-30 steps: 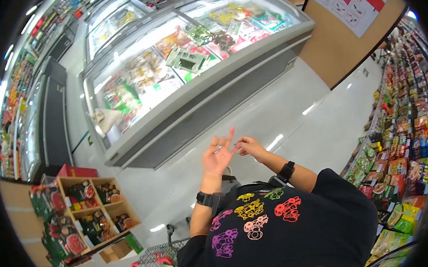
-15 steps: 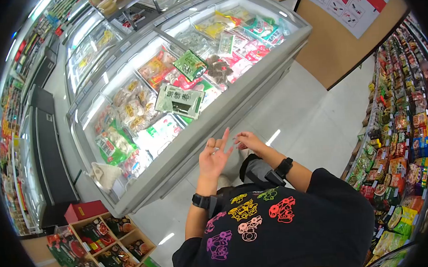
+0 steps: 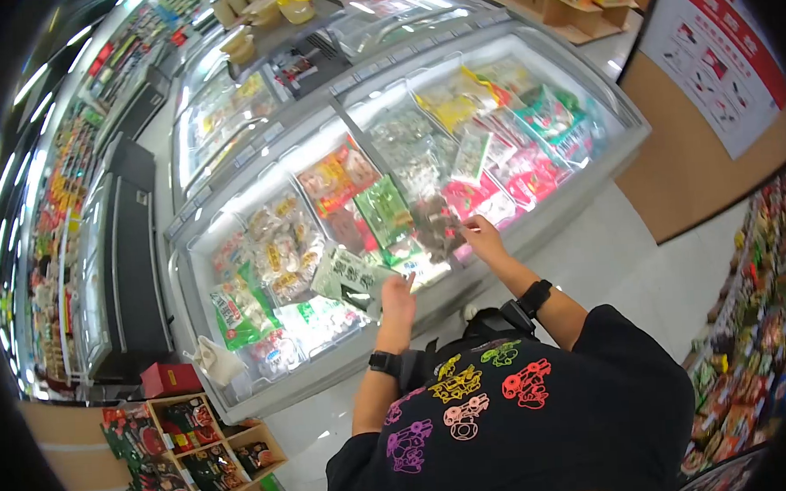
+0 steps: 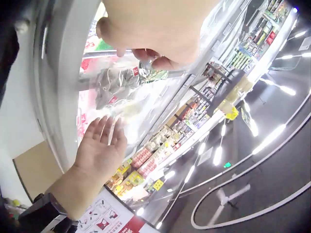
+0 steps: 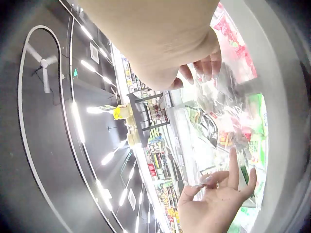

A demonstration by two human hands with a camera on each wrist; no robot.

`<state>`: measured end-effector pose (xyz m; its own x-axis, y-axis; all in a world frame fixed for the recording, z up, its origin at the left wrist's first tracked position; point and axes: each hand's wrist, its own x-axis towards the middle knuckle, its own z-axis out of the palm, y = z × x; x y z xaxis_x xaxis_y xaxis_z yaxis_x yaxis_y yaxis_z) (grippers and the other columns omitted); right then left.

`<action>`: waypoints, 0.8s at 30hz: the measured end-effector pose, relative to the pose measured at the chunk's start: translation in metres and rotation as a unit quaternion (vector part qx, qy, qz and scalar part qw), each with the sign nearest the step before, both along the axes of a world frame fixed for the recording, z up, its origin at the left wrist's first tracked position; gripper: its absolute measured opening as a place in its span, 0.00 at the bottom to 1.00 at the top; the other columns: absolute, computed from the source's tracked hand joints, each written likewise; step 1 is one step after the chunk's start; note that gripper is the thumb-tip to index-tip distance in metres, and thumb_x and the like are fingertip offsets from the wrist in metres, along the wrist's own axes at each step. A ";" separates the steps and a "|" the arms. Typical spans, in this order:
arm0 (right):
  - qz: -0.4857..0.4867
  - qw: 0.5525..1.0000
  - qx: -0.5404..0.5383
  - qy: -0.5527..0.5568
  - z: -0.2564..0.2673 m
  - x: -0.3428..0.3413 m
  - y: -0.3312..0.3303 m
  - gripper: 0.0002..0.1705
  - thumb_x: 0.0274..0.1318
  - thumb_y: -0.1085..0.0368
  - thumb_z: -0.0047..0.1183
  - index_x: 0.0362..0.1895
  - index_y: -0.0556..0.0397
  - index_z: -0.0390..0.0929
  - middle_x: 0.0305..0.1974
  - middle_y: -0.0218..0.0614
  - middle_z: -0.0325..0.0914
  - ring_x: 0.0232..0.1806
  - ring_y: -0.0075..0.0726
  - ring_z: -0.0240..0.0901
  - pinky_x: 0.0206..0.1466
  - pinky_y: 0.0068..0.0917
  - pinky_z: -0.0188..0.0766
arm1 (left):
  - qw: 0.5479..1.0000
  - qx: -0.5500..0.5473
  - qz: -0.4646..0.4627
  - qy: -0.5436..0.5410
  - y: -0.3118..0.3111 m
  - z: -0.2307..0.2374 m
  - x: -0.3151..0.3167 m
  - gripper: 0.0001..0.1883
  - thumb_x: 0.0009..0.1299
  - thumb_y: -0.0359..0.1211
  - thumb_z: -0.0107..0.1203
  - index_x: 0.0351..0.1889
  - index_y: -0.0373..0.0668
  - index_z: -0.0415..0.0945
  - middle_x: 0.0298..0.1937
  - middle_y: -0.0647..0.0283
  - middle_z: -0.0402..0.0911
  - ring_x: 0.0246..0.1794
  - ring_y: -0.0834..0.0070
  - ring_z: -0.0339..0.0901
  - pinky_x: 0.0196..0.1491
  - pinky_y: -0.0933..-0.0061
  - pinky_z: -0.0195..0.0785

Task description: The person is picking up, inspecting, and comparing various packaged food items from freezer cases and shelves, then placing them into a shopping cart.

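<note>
My left hand (image 3: 398,306) is over the near edge of a chest freezer (image 3: 285,389), at the right end of a pale green packet (image 3: 345,270) with dark lettering. In the right wrist view the left hand (image 5: 214,201) has one finger straight and others loosely bent, with nothing held. My right hand (image 3: 483,236) reaches over the rim beside a dark bag (image 3: 438,227) with small red labels. The left wrist view shows the right hand (image 4: 102,148) with its fingers extended and nothing in them. A green bag (image 3: 382,212) lies between the two hands, farther in.
Bags of pale food (image 3: 278,251) and pink packets (image 3: 531,174) fill the freezer's divided bays. A cloth bag (image 3: 217,361) hangs at its left corner. Left of it stands a wooden rack (image 3: 190,434). A sign board (image 3: 713,77) and snack shelves (image 3: 746,360) are to the right.
The freezer now lies closer beneath the hands. Both hands went from in front of it to over its near edge, the right moving away from the left.
</note>
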<state>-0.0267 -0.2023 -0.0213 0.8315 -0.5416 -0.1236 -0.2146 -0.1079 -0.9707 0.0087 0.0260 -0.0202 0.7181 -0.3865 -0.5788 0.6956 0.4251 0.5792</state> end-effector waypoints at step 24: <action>-0.019 0.998 0.025 0.051 -0.025 0.078 -0.051 0.18 0.46 0.53 0.48 0.25 0.58 0.70 0.18 0.34 0.67 0.19 0.27 0.64 0.24 0.26 0.62 | 0.821 0.207 -0.129 -0.516 -0.052 0.005 0.036 0.07 0.49 0.26 0.46 0.16 0.46 0.59 0.22 0.71 0.58 0.25 0.82 0.55 0.30 0.78 0.48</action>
<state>0.0516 -0.2533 -0.0467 0.7924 -0.5632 -0.2343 -0.3150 -0.0489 -0.9478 0.0447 -0.0259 -0.0148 0.8341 -0.5262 0.1654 -0.2194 -0.0414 0.9748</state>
